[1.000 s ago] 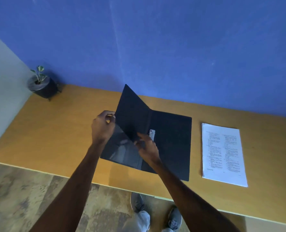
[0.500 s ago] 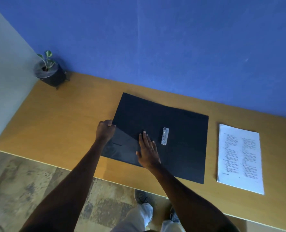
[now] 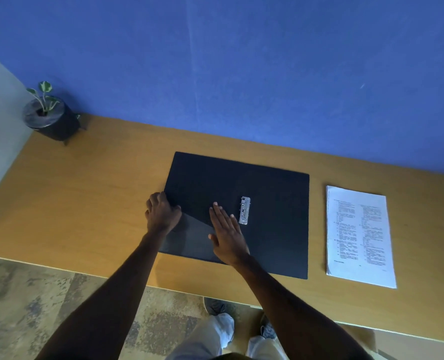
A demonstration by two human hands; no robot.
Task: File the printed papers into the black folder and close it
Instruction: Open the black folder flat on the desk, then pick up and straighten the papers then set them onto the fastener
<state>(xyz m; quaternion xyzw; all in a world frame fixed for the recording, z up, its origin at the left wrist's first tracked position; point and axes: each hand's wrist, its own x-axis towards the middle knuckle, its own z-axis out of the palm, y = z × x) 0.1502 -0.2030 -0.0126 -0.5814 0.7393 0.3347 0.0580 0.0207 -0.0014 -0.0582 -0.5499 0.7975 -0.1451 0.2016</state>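
The black folder (image 3: 275, 229) lies open and flat on the wooden desk (image 3: 85, 193). A silver metal clip (image 3: 244, 210) runs along its spine in the middle. My left hand (image 3: 161, 213) is curled at the folder's left edge, fingers on the cover. My right hand (image 3: 226, 233) lies flat with fingers spread on the left half, just left of the clip. A diagonal inner pocket (image 3: 189, 237) shows between my hands. The printed papers (image 3: 358, 235) lie in a stack on the desk to the right of the folder, apart from it.
A small potted plant (image 3: 49, 116) in a dark pot stands in the far left corner. A blue wall (image 3: 241, 74) rises behind the desk. The desk's front edge runs close to my legs and shoes below.
The folder's left cover was raised a second ago; it now lies flat and open. My right hand has flattened onto it and my left stays at its left edge.
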